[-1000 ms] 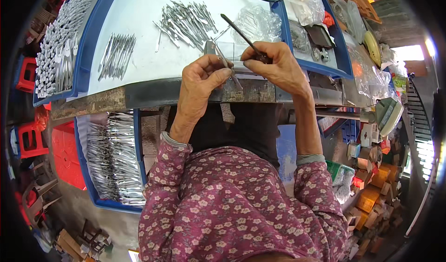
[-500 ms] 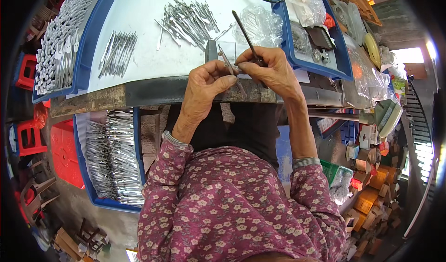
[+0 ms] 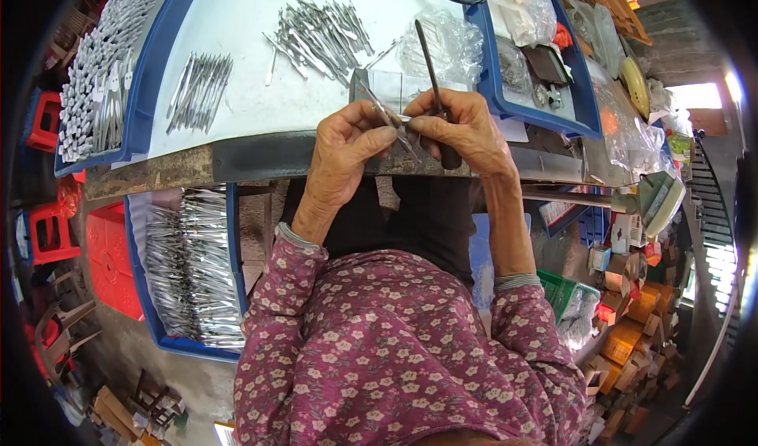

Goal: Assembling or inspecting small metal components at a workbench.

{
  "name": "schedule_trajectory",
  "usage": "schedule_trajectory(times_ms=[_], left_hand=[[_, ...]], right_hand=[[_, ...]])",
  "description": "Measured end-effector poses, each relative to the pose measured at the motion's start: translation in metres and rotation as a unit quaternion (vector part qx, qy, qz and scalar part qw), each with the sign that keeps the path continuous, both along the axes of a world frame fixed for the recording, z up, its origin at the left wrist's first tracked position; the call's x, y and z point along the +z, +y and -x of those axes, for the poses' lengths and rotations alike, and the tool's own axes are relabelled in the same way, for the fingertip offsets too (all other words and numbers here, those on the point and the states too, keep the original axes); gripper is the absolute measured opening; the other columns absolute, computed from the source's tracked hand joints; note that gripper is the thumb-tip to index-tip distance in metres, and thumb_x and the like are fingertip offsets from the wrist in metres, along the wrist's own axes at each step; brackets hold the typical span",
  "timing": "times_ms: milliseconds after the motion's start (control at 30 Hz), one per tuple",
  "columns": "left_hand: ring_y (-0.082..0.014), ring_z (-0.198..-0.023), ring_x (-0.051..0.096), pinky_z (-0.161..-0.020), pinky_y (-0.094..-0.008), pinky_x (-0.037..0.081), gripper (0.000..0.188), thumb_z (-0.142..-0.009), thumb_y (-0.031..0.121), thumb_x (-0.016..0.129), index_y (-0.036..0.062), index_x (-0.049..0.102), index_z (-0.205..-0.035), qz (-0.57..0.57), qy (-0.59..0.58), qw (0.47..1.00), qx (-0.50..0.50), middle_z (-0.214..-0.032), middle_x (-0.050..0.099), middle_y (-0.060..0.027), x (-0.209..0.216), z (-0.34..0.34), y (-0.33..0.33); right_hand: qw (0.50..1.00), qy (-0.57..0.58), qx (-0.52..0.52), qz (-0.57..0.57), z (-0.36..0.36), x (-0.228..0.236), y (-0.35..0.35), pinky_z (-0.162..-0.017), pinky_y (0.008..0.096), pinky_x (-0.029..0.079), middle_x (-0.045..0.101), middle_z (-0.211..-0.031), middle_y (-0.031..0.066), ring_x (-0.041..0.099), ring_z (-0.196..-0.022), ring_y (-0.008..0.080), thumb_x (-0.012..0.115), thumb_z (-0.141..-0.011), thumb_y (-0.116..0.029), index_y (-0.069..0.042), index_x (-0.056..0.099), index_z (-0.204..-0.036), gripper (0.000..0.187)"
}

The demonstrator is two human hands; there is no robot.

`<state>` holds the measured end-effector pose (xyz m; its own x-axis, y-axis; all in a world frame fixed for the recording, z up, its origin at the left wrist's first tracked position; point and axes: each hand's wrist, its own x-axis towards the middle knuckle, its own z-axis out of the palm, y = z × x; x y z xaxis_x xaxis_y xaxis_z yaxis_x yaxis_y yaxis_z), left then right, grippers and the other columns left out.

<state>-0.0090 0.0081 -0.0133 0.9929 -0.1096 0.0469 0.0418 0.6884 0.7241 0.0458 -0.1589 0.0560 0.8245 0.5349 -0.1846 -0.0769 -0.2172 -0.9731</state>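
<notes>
My left hand [image 3: 347, 142] is closed, thumb and fingers pinching a slim, pointed metal piece [image 3: 382, 111] at the table's front edge. Close beside it, my right hand [image 3: 466, 130] is wrapped round a slender dark file-like tool [image 3: 427, 60], whose shaft points up and away. The tool's dark handle [image 3: 451, 157] shows below the fingers. Thumb and forefinger of this hand meet the slim piece near the left fingertips; the exact contact is hidden. Behind the hands is a small grey block [image 3: 359, 84] with a clear plate next to it. Loose slim silver pieces [image 3: 320, 39] lie beyond.
A neater bundle of slim pieces [image 3: 200, 92] lies on the white table top [image 3: 245, 106]. Blue trays flank it: one with white-ended pieces [image 3: 110, 59], one with plastic bags [image 3: 517, 7]. Below left, another blue tray [image 3: 237, 272] holds metal pieces. Crumpled clear plastic [image 3: 442, 43] lies behind my right hand.
The dark tool has swung more upright, its tip moving right, and its handle now shows below my right hand. The slim piece has shifted slightly between my left fingers.
</notes>
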Motion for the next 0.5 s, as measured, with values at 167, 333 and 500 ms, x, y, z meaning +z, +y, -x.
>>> schedule_trajectory(times_ms=[167, 333, 500], left_hand=[[-0.0109, -0.068, 0.052, -0.062, -0.0235, 0.041, 0.017, -0.080, 0.006, 0.062, -0.0006, 0.057, -0.095, -0.005, -0.001, 1.000, -0.002, -0.084, 0.062, -0.0071, -0.0011, -0.0010, -0.0018], [-0.0051, -0.068, 0.050, -0.062, -0.0192, 0.041, 0.013, -0.080, 0.006, 0.063, 0.0004, 0.059, -0.091, 0.001, 0.013, 1.000, 0.005, -0.078, 0.058, -0.0004, 0.0018, -0.0006, -0.0054], [-0.0047, -0.065, 0.049, -0.060, -0.0188, 0.040, 0.013, -0.080, 0.006, 0.062, 0.0009, 0.059, -0.091, -0.026, 0.026, 0.999, 0.009, -0.075, 0.057, 0.0006, -0.0031, -0.0014, -0.0065]], right_hand=[[1.000, -0.008, -0.006, -0.001, 0.0004, -0.0028, -0.0026, -0.044, 0.0184, 0.039, 0.057, -0.064, 0.0029, 0.050, -0.050, 0.0056, 0.062, -0.080, -0.007, 0.005, 0.060, -0.087, 0.014], [1.000, 0.000, -0.015, 0.002, 0.0012, -0.0036, -0.0043, -0.046, 0.0176, 0.038, 0.057, -0.066, 0.0011, 0.050, -0.052, 0.0056, 0.064, -0.079, -0.008, 0.003, 0.061, -0.087, 0.014], [0.999, -0.008, -0.028, 0.032, 0.0022, -0.0030, -0.0062, -0.046, 0.0174, 0.037, 0.055, -0.065, -0.0001, 0.050, -0.052, 0.0053, 0.064, -0.078, -0.009, 0.002, 0.062, -0.087, 0.014]])
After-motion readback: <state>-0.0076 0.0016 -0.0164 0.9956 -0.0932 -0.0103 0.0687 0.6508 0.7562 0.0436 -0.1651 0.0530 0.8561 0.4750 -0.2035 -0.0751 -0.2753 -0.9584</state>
